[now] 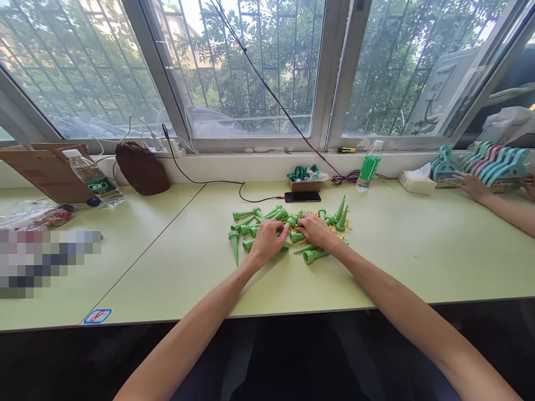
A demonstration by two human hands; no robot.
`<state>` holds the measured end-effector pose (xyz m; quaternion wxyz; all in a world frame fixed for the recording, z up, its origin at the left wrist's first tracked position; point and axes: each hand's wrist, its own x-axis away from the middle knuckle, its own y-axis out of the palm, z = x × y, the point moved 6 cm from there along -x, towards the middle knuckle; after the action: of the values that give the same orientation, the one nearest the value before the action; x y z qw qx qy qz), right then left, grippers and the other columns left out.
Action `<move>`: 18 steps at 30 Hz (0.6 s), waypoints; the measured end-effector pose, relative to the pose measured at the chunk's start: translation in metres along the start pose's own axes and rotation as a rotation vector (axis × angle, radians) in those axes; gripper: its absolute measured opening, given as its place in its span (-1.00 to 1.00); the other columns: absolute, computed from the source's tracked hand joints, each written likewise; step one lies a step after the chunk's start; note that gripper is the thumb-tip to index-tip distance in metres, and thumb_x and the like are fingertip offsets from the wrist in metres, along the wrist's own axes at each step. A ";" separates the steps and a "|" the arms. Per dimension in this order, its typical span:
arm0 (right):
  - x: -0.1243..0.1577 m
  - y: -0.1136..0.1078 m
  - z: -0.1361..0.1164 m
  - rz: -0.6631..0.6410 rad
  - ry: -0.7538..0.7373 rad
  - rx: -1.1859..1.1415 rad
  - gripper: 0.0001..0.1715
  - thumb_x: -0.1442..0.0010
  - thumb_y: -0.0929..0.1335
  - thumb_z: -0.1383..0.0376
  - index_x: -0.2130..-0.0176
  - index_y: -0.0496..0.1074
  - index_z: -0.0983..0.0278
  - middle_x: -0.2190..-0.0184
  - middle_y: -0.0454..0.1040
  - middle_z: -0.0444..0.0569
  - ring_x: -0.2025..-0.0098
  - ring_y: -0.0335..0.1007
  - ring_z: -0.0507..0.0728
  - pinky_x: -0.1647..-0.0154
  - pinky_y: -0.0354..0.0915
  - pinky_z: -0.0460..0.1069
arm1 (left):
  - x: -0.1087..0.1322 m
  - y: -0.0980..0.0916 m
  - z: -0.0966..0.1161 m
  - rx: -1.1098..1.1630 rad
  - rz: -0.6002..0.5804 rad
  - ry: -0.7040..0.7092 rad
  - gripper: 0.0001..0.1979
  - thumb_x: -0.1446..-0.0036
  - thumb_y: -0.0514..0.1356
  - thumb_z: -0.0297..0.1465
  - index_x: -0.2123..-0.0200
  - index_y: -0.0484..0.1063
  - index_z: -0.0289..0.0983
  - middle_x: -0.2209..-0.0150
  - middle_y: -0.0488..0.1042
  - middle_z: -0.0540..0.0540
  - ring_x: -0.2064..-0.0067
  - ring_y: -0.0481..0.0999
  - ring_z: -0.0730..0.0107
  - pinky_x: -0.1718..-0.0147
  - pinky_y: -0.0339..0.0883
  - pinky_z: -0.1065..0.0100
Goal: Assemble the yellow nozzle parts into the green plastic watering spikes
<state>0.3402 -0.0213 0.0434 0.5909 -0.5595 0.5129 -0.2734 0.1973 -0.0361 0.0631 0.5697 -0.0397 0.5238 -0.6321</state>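
A loose pile of green plastic plant-watering spikes (234,245) lies on the table, with small yellow pieces (350,221) among them at the right. My left hand (267,240) is closed over the middle of the pile, its fingertips on a green watering spike (291,221). Close beside it, my right hand (317,230) is pinched at the right side of that same spike. Whatever sits between the right fingertips is hidden. Two spikes (341,214) stand point-up to the right, and one open-ended spike (314,256) lies nearest me.
Behind the pile are a phone (302,196) on a cable and a small box (308,184). Bottles (369,167) stand at both sides. A brown pouch (142,168) and cardboard (45,172) are at left. Another person's hand (474,186) touches coloured clips (504,164) at right, beside tissues (418,181).
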 end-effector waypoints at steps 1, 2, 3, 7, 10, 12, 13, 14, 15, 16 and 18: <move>0.000 0.001 0.000 -0.002 -0.001 0.004 -0.76 -0.28 0.34 0.34 0.42 0.51 0.33 0.33 0.41 0.04 0.24 0.38 0.11 0.23 0.21 -0.06 | 0.000 0.000 0.000 0.001 -0.002 0.001 -0.66 -0.20 0.13 -0.34 0.63 0.32 -0.27 0.55 0.37 -0.04 0.46 0.32 0.40 0.42 0.15 0.33; 0.000 0.001 0.001 -0.003 -0.001 0.005 -0.75 -0.28 0.34 0.34 0.42 0.50 0.34 0.33 0.41 0.04 0.24 0.38 0.11 0.23 0.21 -0.06 | 0.000 0.001 0.000 0.003 -0.005 0.004 -0.66 -0.20 0.13 -0.34 0.62 0.32 -0.27 0.55 0.37 -0.04 0.46 0.32 0.40 0.42 0.15 0.33; 0.000 0.001 0.001 -0.002 -0.001 0.004 -0.76 -0.28 0.34 0.34 0.42 0.49 0.34 0.33 0.40 0.05 0.24 0.37 0.11 0.23 0.21 -0.06 | 0.000 0.001 0.000 0.005 -0.007 0.005 -0.66 -0.20 0.13 -0.34 0.62 0.32 -0.27 0.55 0.37 -0.04 0.46 0.32 0.40 0.42 0.16 0.33; 0.001 0.001 0.002 0.013 -0.005 -0.030 -0.78 -0.29 0.33 0.35 0.39 0.49 0.35 0.32 0.39 0.05 0.21 0.36 0.12 0.19 0.21 -0.04 | 0.000 0.001 -0.001 0.018 -0.007 0.002 -0.67 -0.20 0.13 -0.33 0.61 0.32 -0.27 0.54 0.37 -0.04 0.46 0.32 0.40 0.40 0.16 0.33; 0.002 -0.003 0.002 0.052 -0.024 -0.091 -0.79 -0.29 0.32 0.36 0.36 0.49 0.36 0.34 0.38 0.03 0.21 0.35 0.12 0.17 0.21 -0.04 | 0.000 0.000 -0.001 0.036 -0.003 0.003 -0.70 -0.20 0.13 -0.34 0.57 0.34 -0.27 0.53 0.39 -0.04 0.45 0.34 0.39 0.40 0.17 0.33; 0.003 -0.008 0.002 0.106 -0.041 -0.148 -0.80 -0.30 0.31 0.36 0.34 0.49 0.36 0.34 0.37 0.01 0.23 0.34 0.11 0.16 0.22 -0.05 | 0.000 -0.001 -0.001 0.062 -0.004 0.001 -0.75 -0.21 0.12 -0.33 0.51 0.38 -0.27 0.50 0.41 -0.04 0.43 0.36 0.38 0.39 0.19 0.34; 0.003 -0.012 0.002 0.138 -0.053 -0.181 -0.79 -0.31 0.30 0.36 0.34 0.49 0.35 0.34 0.36 0.01 0.24 0.34 0.10 0.16 0.22 -0.05 | 0.000 -0.001 -0.001 0.075 -0.003 -0.005 -0.78 -0.21 0.12 -0.33 0.46 0.40 -0.27 0.49 0.42 -0.04 0.42 0.37 0.38 0.38 0.20 0.34; 0.005 -0.015 0.000 0.170 -0.068 -0.217 -0.79 -0.32 0.29 0.35 0.33 0.48 0.35 0.33 0.36 0.00 0.25 0.33 0.09 0.17 0.23 -0.05 | 0.000 -0.002 -0.001 0.086 0.001 -0.013 -0.79 -0.22 0.11 -0.31 0.42 0.41 -0.27 0.48 0.43 -0.03 0.42 0.38 0.37 0.36 0.21 0.34; 0.006 -0.019 -0.001 0.200 -0.088 -0.253 -0.78 -0.32 0.28 0.35 0.32 0.48 0.34 0.33 0.35 -0.01 0.26 0.33 0.09 0.17 0.23 -0.05 | 0.000 -0.003 0.000 0.092 0.009 -0.022 -0.79 -0.23 0.10 -0.30 0.38 0.42 -0.27 0.47 0.44 -0.03 0.41 0.39 0.37 0.35 0.21 0.34; 0.007 -0.022 -0.004 0.223 -0.111 -0.289 -0.78 -0.33 0.27 0.34 0.31 0.47 0.34 0.33 0.35 -0.01 0.28 0.32 0.08 0.18 0.24 -0.05 | 0.000 -0.004 0.000 0.094 0.020 -0.029 -0.78 -0.25 0.09 -0.28 0.37 0.42 -0.27 0.46 0.44 -0.04 0.41 0.39 0.37 0.33 0.21 0.34; 0.010 -0.027 -0.010 0.252 -0.159 -0.349 -0.78 -0.34 0.26 0.33 0.29 0.47 0.32 0.32 0.34 -0.02 0.28 0.32 0.08 0.18 0.25 -0.05 | -0.001 -0.006 0.001 0.086 0.038 -0.033 -0.72 -0.28 0.07 -0.25 0.40 0.40 -0.27 0.46 0.44 -0.05 0.40 0.38 0.37 0.32 0.20 0.33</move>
<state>0.3412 -0.0402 0.0675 0.5532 -0.6045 0.5701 -0.0595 0.1941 -0.0377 0.0684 0.5913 -0.0156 0.4873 -0.6424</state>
